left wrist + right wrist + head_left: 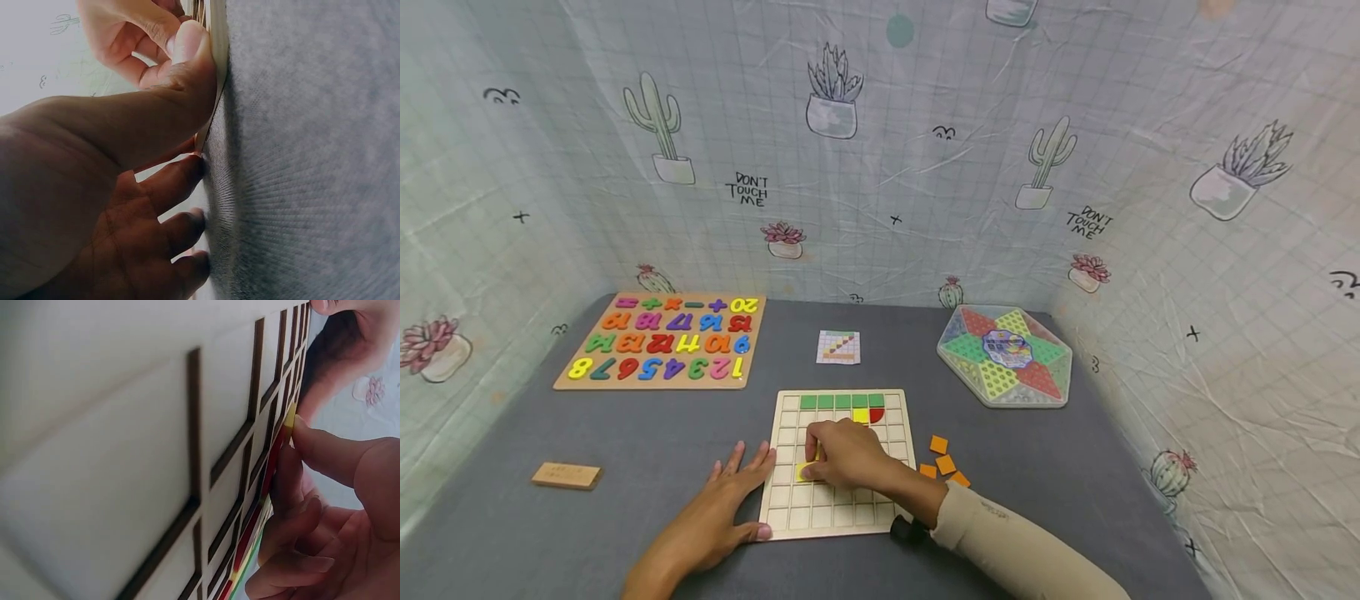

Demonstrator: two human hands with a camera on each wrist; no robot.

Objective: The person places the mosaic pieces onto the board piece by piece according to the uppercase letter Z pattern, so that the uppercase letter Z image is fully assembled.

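Observation:
A wooden grid board (pixel 820 518) lies on the grey table in front of me. Green square tiles (pixel 842 402) line its far row, with a yellow tile (pixel 861 414) and a red rounded piece (pixel 877 414) just below them. My right hand (pixel 847 454) reaches over the board, thumb and forefinger pinching a yellow tile (pixel 290 420) at its left side. More red pieces (pixel 273 459) run beside that tile in the right wrist view; from above the hand covers them. My left hand (pixel 718 504), fingers spread, rests against the board's left edge, thumb at the near corner.
Several orange tiles (pixel 944 463) lie right of the board. A pattern card (pixel 838 347) is behind it, a number puzzle (pixel 666 340) back left, a hexagonal game box (pixel 1007 356) back right. On the left lies a wooden block (pixel 567 476). Patterned cloth (pixel 880 167) encloses the table.

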